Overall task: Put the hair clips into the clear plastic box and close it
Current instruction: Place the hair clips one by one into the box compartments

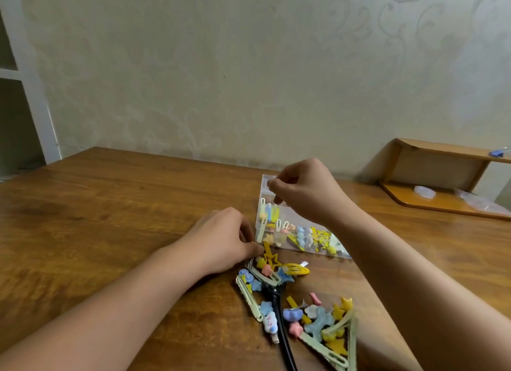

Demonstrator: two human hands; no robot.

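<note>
The clear plastic box [301, 243] lies on the wooden table with several colourful hair clips inside; its lid stands up behind my right hand. My right hand [307, 190] hovers over the box with curled fingers pinching a small pale clip at its tip. My left hand [224, 238] rests on the table just left of the box, fingers curled at a yellow star clip [269, 255]. A pile of loose hair clips [298, 301] lies in front of the box, with a long black clip [280, 315] among them.
A small wooden shelf unit [442, 177] stands at the table's far right, holding clear plastic items. The wall runs close behind the table. A white frame [36, 99] stands at the left. Bare tabletop [110, 204] stretches to the left.
</note>
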